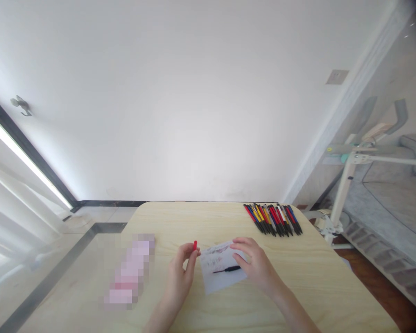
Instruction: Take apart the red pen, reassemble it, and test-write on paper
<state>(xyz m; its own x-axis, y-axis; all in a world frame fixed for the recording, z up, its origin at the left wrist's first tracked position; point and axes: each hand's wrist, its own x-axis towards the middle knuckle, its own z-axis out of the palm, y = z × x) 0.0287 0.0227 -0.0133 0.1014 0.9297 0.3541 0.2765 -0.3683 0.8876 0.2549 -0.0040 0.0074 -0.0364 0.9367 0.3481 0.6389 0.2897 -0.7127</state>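
My left hand (184, 266) is closed in a pinch on a red pen barrel (195, 245), whose upper end sticks up above the fingertips. Just right of it lies a white sheet of paper (217, 284) with faint scribbles on its upper part. A black pen grip section (232, 268) with a thin refill pointing left rests on that paper. Over the paper's right edge is my right hand (254, 261), thumb and fingers apart. Its thumb is close to the black grip's right end; whether they touch I cannot tell. Nothing shows between its fingers.
Several pens (272, 219) in red, yellow, blue and white lie in a row at the table's (180, 217) back right. A blurred-out pink item (130, 273) is at the left edge. A white wall (201, 115) stands behind; a metal-framed machine (343, 194) is at right.
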